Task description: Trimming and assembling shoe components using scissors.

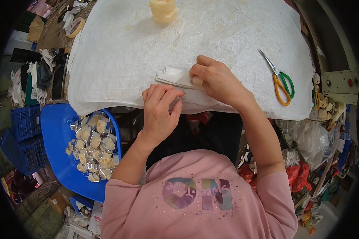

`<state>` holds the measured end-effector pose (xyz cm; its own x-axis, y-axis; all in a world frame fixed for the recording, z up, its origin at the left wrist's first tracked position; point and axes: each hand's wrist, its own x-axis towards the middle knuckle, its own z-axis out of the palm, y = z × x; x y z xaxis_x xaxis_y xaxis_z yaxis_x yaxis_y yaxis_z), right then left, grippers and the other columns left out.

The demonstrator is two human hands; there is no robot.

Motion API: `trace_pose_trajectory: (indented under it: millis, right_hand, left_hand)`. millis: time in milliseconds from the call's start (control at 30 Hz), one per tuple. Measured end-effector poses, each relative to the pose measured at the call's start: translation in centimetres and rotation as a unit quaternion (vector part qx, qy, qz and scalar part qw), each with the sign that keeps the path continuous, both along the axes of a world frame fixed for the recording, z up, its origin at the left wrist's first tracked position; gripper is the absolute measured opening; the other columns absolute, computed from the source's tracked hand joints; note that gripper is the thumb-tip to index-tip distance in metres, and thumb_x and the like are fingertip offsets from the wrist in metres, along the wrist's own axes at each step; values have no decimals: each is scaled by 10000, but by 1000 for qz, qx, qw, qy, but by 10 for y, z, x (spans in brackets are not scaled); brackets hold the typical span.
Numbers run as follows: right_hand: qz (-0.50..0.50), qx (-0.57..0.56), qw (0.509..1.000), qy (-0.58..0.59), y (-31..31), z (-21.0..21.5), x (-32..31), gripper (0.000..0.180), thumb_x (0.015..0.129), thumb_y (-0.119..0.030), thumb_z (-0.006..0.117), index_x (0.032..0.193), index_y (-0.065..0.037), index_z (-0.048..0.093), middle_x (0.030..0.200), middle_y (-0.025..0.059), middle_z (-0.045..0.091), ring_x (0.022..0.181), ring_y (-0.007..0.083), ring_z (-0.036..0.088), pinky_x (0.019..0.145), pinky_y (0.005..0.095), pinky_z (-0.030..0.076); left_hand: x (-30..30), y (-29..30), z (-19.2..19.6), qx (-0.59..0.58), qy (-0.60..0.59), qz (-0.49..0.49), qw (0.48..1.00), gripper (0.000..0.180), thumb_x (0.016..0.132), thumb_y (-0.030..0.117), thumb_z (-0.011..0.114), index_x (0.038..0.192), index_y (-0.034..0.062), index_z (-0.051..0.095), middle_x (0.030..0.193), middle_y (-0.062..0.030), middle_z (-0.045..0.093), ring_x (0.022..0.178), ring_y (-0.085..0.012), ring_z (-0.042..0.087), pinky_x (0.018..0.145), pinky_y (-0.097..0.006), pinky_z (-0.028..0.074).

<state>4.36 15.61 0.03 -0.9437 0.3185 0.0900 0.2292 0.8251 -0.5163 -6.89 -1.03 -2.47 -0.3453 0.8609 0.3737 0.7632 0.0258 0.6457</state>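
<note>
A small stack of flat white strips (173, 76) lies near the front edge of the covered table. My right hand (218, 79) is closed over the right end of the strips, fingers bent down. Under its fingertips shows a small beige piece (197, 82), partly hidden. My left hand (160, 109) hovers at the table edge just below the strips, fingers loosely curled, with a gap between thumb and forefinger; nothing shows in it. To the right lie scissors (282, 81) with one yellow and one green handle, blades pointing away.
Stacked rolls of cream tape (163, 11) stand at the far side of the white woven sheet (227, 36). Left of my lap, a blue tub (54, 135) holds many metal-and-cream pieces (95, 145). Clear plastic bags (311, 139) crowd the right side. Blue crates (26, 121) stand far left.
</note>
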Motion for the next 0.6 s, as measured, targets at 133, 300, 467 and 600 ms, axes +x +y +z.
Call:
trace_pose_trajectory:
  millis: [133,300,467,600]
  right_hand:
    - [-6,-7,1000,-6,-5,5,-1,148,714,-32,634,848,8,587,857,148,545,816,340,575,712,400,474]
    - [-8,-7,999,32,-12,2,2,146,694,-35,650,800,24,568,871,158,538,803,337,571,707,396,477]
    - [15,54,996,62,-18,-5,6,134,710,-35,644,803,30,572,898,145,522,849,313,543,739,382,465]
    - [-6,55,997,56,-22,-1,4,135,719,-31,631,827,29,578,899,140,515,876,309,530,759,379,459]
  left_hand:
    - [0,-2,-2,-4,-6,5,1000,243,662,-17,656,886,75,639,907,-57,597,889,-243,544,819,-352,380]
    - [1,-2,-4,9,-10,8,1000,240,657,-19,657,877,77,636,898,-54,591,881,-242,542,811,-355,379]
    - [1,-2,-7,12,-12,12,1000,237,658,-19,657,875,75,635,891,-52,590,879,-242,542,806,-353,381]
    - [0,-1,-4,18,-6,13,1000,234,663,-17,658,878,75,637,897,-53,593,878,-240,545,805,-353,384]
